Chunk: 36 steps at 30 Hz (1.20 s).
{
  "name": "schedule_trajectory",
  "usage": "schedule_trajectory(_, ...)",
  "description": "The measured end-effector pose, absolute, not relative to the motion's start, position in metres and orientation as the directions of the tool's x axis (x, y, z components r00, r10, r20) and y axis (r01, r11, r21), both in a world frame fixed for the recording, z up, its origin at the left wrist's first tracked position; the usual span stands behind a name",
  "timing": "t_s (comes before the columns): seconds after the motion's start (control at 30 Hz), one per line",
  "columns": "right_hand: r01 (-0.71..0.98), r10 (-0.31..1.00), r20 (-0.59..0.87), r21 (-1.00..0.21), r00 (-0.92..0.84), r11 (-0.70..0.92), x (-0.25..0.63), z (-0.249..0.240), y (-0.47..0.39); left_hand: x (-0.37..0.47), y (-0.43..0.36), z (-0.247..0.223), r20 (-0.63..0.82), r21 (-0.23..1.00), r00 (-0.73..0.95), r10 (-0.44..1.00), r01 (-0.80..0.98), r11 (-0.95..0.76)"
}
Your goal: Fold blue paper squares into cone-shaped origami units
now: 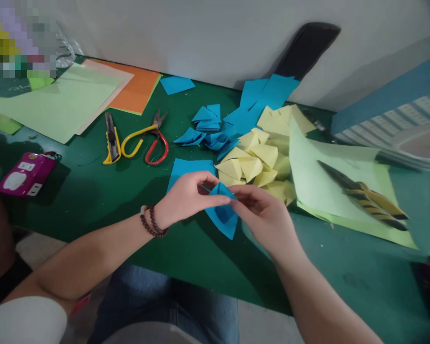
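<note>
Between my two hands is a piece of blue paper (222, 217), partly folded, its pointed end hanging down over the green table. My left hand (191, 196), with a dark bead bracelet at the wrist, pinches its upper left side. Fingers of my right hand (263, 210) are closed on its upper right edge. Just behind my left hand lies a flat blue sheet (191, 169). Several folded yellow paper pieces (254, 160) are heaped beyond my right hand. Folded blue pieces (208, 124) sit farther back, with flat blue sheets (261, 98) behind them.
Left of centre lie a yellow box cutter (112, 138) and scissors (152, 138) with yellow and red handles. Green sheets (57, 105), an orange sheet (136, 86) and a purple box (26, 174) are farther left. Black-and-yellow scissors (365, 196) rest on green paper at right.
</note>
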State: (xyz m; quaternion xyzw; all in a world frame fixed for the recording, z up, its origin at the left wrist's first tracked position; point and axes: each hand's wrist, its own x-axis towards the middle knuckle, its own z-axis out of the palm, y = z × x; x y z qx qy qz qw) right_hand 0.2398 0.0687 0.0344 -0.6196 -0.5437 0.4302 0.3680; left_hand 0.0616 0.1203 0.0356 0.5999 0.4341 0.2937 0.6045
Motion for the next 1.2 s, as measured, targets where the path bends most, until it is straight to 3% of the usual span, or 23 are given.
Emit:
schedule_trajectory(0.27, 0.385, 0.993, -0.116, -0.915, 0.026, -0.117, 0.237, 0.034, 0.069, 0.061, 0.118, 0.031, -0.204, 0.972, 0.49, 0.847, 0.202, 0.118)
schedule_trajectory(0.47, 0.393, 0.991, -0.121, -0.91, 0.051, -0.132, 0.24, 0.034, 0.069, 0.061, 0.119, 0.033, -0.139, 0.979, 0.482, 0.865, 0.2, 0.046)
schedule_trajectory(1.2, 0.402, 0.99, -0.143, -0.907, -0.011, -0.126, 0.239, 0.041, 0.067, 0.063, 0.12, 0.041, -0.163, 0.987, 0.46, 0.873, 0.085, 0.139)
